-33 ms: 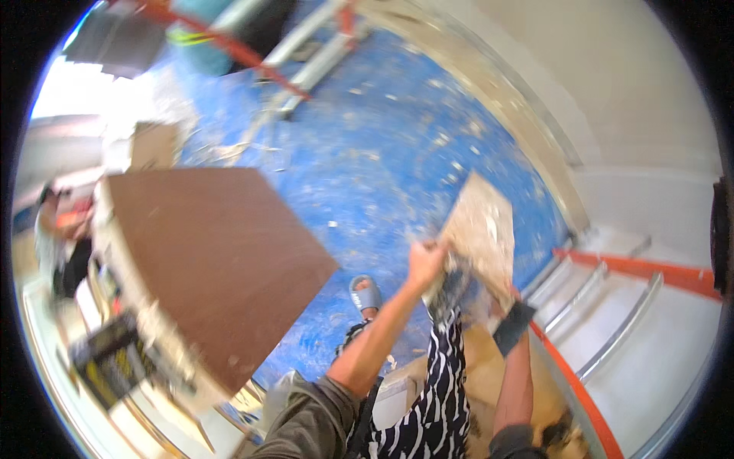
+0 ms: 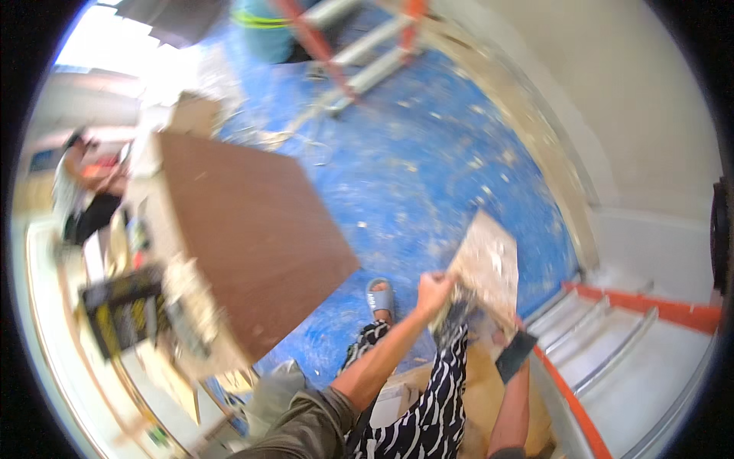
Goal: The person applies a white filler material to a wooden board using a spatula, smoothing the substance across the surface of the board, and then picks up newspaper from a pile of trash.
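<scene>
My left hand (image 2: pixel 435 294) is closed on the left edge of a light tan board (image 2: pixel 489 256), angular and smeared with pale patches. At the board's lower corner my right hand (image 2: pixel 514 327) also grips it, its fingers partly hidden. A dark flat rectangular piece (image 2: pixel 515 356) lies across my right wrist; whether it is worn or held I cannot make out. Both arms reach forward, with the board tilted above the blue floor covering (image 2: pixel 413 183). Below the left hand, greyish, blurred material (image 2: pixel 456 312) hangs close to my patterned trousers.
A large brown panel (image 2: pixel 252 237) stands to the left, with a black-and-yellow box (image 2: pixel 122 310) beside it. An orange ladder (image 2: pixel 634 306) lies at the right by the wall; another ladder (image 2: pixel 375 57) stands far ahead. A person (image 2: pixel 84 187) sits far left.
My view has turned, so the brown panel, the far ladder and the person appear farther right. Both hands keep their hold on the board, which sits slightly lower in view.
</scene>
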`<action>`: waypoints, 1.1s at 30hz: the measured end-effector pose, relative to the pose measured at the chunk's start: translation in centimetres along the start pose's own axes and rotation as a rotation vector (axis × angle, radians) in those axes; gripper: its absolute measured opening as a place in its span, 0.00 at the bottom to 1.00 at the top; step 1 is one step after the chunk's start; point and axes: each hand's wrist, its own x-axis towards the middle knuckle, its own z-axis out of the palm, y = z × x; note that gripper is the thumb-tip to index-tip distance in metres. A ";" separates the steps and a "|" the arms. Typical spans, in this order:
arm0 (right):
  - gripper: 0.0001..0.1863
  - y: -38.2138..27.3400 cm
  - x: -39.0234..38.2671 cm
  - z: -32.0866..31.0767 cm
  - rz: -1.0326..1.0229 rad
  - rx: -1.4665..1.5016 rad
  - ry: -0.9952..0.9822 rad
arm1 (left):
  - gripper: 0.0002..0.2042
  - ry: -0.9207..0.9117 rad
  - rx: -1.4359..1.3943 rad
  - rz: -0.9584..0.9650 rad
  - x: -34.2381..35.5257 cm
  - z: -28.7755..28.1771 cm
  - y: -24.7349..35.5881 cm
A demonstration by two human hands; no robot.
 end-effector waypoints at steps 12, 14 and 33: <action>0.16 7.9 -8.4 2.9 0.743 -0.358 -0.487 | 0.30 0.312 -0.651 -0.666 -28.1 -17.6 -9.7; 0.15 10.0 -10.7 4.9 0.930 -0.517 -0.487 | 0.30 0.561 -0.729 -0.713 -33.5 -16.0 -17.2; 0.11 43.1 -44.1 26.1 1.187 -1.752 -1.002 | 0.17 1.556 -2.138 0.125 -66.9 -27.7 -19.8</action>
